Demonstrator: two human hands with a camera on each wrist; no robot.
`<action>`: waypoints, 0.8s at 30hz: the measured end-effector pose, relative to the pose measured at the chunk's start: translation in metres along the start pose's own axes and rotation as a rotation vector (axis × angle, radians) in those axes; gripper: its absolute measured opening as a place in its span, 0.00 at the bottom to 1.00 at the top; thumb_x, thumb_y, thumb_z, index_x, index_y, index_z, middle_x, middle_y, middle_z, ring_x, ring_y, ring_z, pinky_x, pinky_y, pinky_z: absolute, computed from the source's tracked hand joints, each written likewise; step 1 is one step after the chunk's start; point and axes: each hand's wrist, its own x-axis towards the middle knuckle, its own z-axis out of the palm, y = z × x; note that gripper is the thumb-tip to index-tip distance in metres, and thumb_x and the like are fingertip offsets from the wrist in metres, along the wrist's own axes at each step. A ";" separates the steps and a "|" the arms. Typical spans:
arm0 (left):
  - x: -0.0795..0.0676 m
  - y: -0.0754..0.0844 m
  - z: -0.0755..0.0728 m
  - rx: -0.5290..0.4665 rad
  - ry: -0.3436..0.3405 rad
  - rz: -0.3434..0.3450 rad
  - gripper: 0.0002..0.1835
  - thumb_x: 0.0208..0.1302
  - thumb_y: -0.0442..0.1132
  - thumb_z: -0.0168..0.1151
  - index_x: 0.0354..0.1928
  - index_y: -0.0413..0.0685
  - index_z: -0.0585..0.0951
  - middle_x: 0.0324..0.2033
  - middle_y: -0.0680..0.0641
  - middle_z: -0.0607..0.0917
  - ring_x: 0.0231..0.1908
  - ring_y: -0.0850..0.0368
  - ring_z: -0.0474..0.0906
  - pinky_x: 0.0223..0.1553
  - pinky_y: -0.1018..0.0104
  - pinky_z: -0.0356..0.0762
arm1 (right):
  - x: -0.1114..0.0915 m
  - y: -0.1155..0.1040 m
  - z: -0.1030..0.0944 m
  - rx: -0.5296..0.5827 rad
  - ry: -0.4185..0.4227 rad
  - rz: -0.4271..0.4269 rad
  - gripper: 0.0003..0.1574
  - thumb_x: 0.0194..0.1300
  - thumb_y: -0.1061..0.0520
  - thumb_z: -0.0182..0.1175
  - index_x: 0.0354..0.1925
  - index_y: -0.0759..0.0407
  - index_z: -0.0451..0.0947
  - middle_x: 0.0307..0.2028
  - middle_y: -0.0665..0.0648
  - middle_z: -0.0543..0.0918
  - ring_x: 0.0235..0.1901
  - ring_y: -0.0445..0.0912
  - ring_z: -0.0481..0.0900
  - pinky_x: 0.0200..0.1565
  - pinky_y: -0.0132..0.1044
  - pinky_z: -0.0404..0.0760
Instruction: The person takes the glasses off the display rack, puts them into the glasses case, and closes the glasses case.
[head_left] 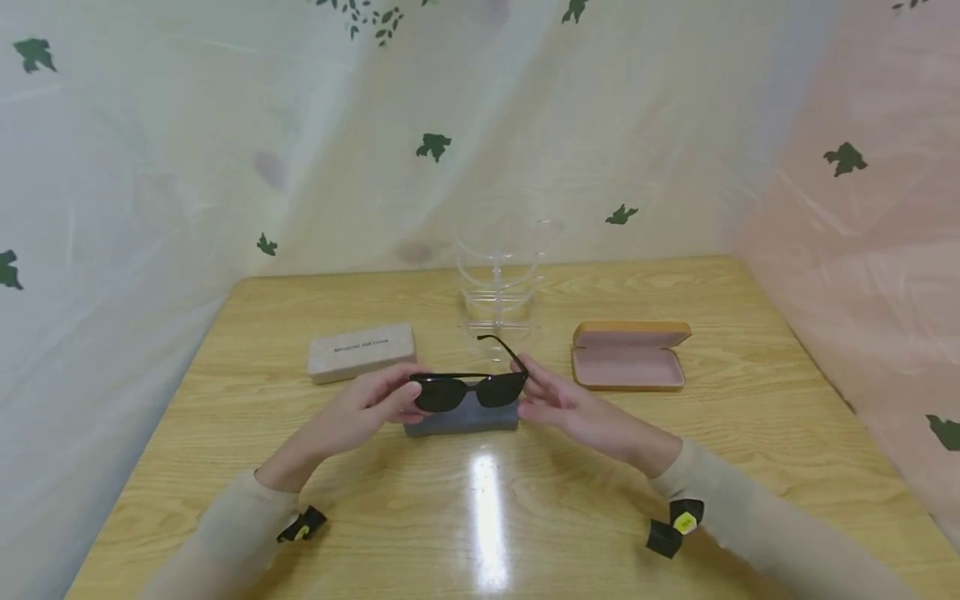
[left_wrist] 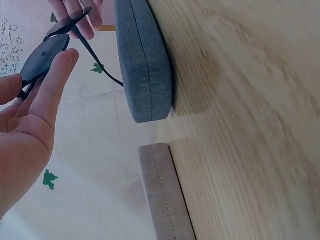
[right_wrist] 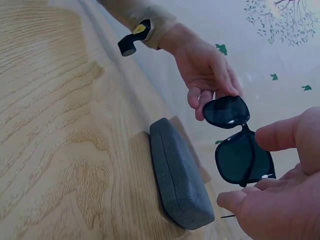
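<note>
A pair of black sunglasses [head_left: 501, 390] is held above a closed blue-grey glasses case [head_left: 461, 419]. My left hand [head_left: 360, 414] pinches one end of the frame between thumb and fingers, with the thumb on the front by the lens. At the other end, my right hand [head_left: 573, 408] holds the frame by the hinge, its thumb at the rim in the right wrist view. From that end one temple arm [head_left: 504, 344] sticks out, away from the lenses. The dark lenses [right_wrist: 226, 111] face the right wrist camera. Part of the right fingers' contact is hidden.
Behind and left lies a closed light-grey case [head_left: 362, 353] with printing on its lid. To the right stands an open orange case [head_left: 630, 358] with pink lining. A clear display stand [head_left: 497, 292] rises at the back of the wooden table [head_left: 375, 533], before a patterned curtain.
</note>
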 end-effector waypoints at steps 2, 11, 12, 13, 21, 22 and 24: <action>0.001 0.001 0.001 -0.007 0.000 0.003 0.19 0.81 0.37 0.48 0.67 0.35 0.72 0.55 0.32 0.82 0.49 0.38 0.84 0.48 0.53 0.85 | 0.000 0.000 -0.001 -0.004 0.005 0.002 0.51 0.78 0.51 0.56 0.82 0.45 0.35 0.80 0.57 0.46 0.77 0.51 0.49 0.74 0.56 0.51; 0.004 0.003 0.002 -0.067 0.017 -0.002 0.21 0.82 0.38 0.47 0.69 0.33 0.69 0.56 0.29 0.80 0.51 0.33 0.83 0.49 0.52 0.85 | 0.003 -0.004 -0.008 0.057 0.059 -0.028 0.49 0.78 0.49 0.56 0.82 0.53 0.38 0.80 0.51 0.48 0.74 0.48 0.58 0.73 0.49 0.59; 0.004 0.003 0.002 -0.075 0.013 -0.005 0.22 0.82 0.38 0.46 0.69 0.33 0.69 0.57 0.29 0.80 0.51 0.34 0.82 0.49 0.51 0.85 | 0.003 -0.004 -0.009 0.092 0.071 -0.037 0.48 0.78 0.50 0.56 0.81 0.55 0.40 0.80 0.52 0.48 0.74 0.49 0.60 0.72 0.49 0.61; 0.004 0.004 0.002 -0.086 0.008 -0.009 0.22 0.82 0.39 0.46 0.70 0.33 0.68 0.58 0.29 0.79 0.52 0.34 0.82 0.49 0.51 0.85 | 0.004 -0.005 -0.010 0.129 0.082 -0.050 0.47 0.78 0.51 0.56 0.81 0.58 0.41 0.80 0.54 0.49 0.73 0.50 0.61 0.71 0.50 0.62; 0.006 0.010 0.002 -0.145 -0.003 -0.060 0.23 0.82 0.43 0.47 0.72 0.40 0.68 0.62 0.34 0.78 0.55 0.36 0.81 0.49 0.49 0.84 | 0.011 -0.004 -0.014 0.264 0.189 -0.118 0.37 0.79 0.58 0.54 0.77 0.69 0.53 0.75 0.64 0.60 0.70 0.54 0.67 0.65 0.52 0.73; 0.007 0.010 0.002 -0.153 -0.003 -0.065 0.23 0.82 0.43 0.47 0.72 0.41 0.68 0.62 0.34 0.78 0.55 0.36 0.81 0.49 0.50 0.84 | 0.011 -0.004 -0.015 0.261 0.204 -0.119 0.36 0.79 0.58 0.54 0.76 0.70 0.54 0.75 0.65 0.61 0.70 0.53 0.68 0.64 0.51 0.74; 0.008 0.010 0.002 -0.167 -0.004 -0.069 0.23 0.82 0.44 0.48 0.71 0.41 0.68 0.61 0.34 0.79 0.55 0.36 0.81 0.50 0.50 0.84 | 0.012 -0.003 -0.016 0.251 0.232 -0.117 0.35 0.79 0.57 0.55 0.75 0.70 0.57 0.73 0.65 0.64 0.68 0.52 0.69 0.62 0.50 0.76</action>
